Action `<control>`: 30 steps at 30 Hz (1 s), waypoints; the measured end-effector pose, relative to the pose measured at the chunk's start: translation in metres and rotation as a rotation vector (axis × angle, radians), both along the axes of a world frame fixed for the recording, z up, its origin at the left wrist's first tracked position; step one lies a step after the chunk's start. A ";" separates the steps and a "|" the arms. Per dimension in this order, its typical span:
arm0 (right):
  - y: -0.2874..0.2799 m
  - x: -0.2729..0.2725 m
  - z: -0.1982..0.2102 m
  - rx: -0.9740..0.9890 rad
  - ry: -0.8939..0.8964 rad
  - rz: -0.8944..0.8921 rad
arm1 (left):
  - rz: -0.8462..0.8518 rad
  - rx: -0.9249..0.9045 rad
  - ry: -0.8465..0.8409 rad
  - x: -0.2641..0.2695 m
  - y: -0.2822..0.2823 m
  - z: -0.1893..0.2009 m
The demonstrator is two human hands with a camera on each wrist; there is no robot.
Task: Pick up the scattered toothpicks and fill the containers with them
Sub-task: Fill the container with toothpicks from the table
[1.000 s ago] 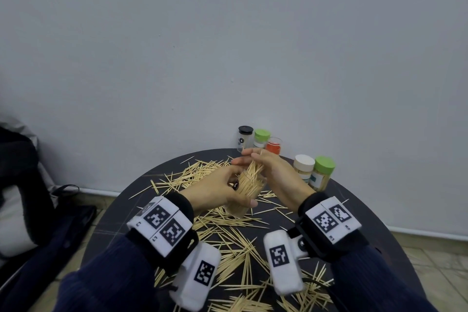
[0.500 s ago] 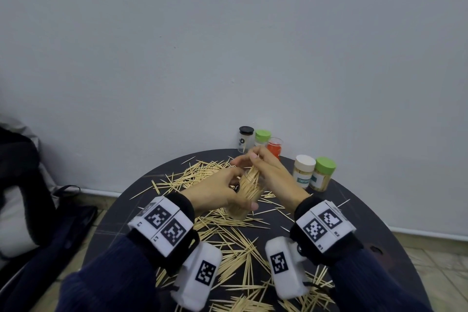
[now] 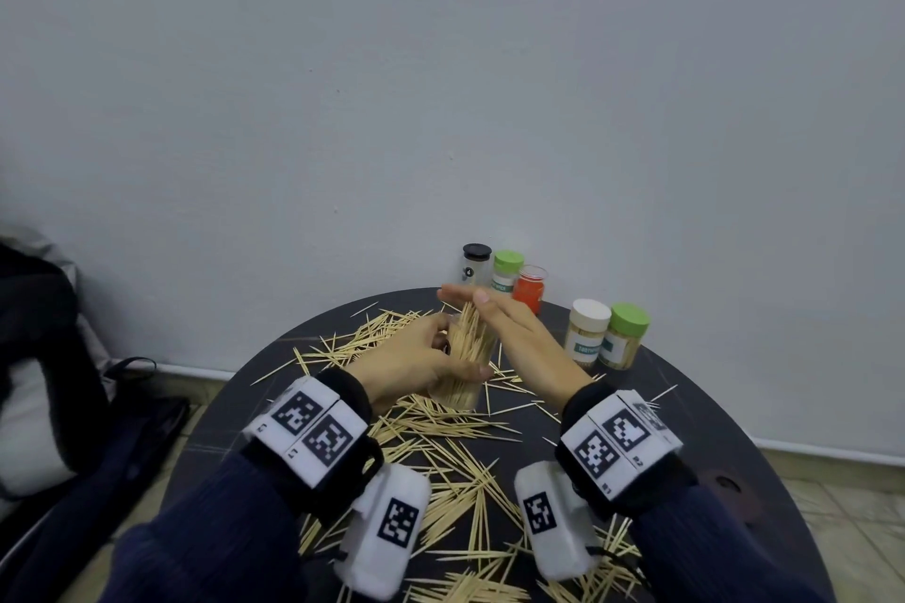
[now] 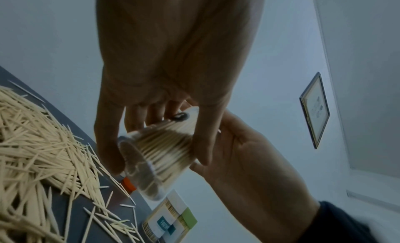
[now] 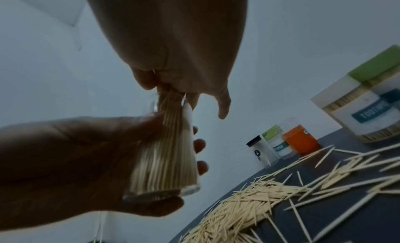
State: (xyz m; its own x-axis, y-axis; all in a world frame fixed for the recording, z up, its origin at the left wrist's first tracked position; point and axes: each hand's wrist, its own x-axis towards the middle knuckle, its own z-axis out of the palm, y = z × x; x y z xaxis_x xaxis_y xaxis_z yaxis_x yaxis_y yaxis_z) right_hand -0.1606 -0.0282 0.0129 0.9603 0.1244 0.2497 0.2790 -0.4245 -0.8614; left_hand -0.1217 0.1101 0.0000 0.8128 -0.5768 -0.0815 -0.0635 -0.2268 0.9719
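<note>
My left hand (image 3: 416,357) grips a clear container (image 3: 463,394) packed with upright toothpicks (image 3: 472,333), held just above the round black table (image 3: 710,431). My right hand (image 3: 509,328) lies flat with straight fingers over the toothpick tips. In the left wrist view the left fingers (image 4: 207,144) wrap the container (image 4: 155,152), with the right palm (image 4: 249,161) behind it. From the right wrist, the toothpick tips (image 5: 171,96) touch the underside of the right hand (image 5: 173,58). Scattered toothpicks (image 3: 440,431) cover the table.
Closed containers stand by the wall: black-lidded (image 3: 476,264), green-lidded (image 3: 507,272), orange (image 3: 531,289), white-lidded (image 3: 587,331), and a second green-lidded one (image 3: 627,333). A dark bag (image 3: 39,357) lies left of the table. A thick toothpick pile (image 4: 32,144) lies near my left wrist.
My right hand's fingers have straightened from a bunched hold at the toothpick tips to lying flat over them. The left hand keeps its grip on the container.
</note>
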 end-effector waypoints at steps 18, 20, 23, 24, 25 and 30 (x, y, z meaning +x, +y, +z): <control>-0.009 -0.005 0.009 -0.105 0.064 -0.013 | 0.060 -0.041 0.008 0.003 0.005 0.003; -0.009 -0.005 0.007 -0.151 0.069 -0.011 | 0.065 -0.036 0.004 0.003 0.005 0.003; -0.009 -0.003 0.005 -0.084 0.034 -0.028 | 0.068 -0.041 0.002 0.003 0.004 0.003; -0.009 -0.003 0.006 -0.071 0.026 -0.032 | 0.067 -0.040 0.000 0.004 0.004 0.003; -0.009 -0.003 0.006 -0.085 0.028 -0.035 | 0.068 -0.035 -0.003 0.004 0.005 0.003; -0.010 -0.003 0.006 -0.142 0.021 -0.051 | 0.075 -0.029 -0.008 0.005 0.005 0.002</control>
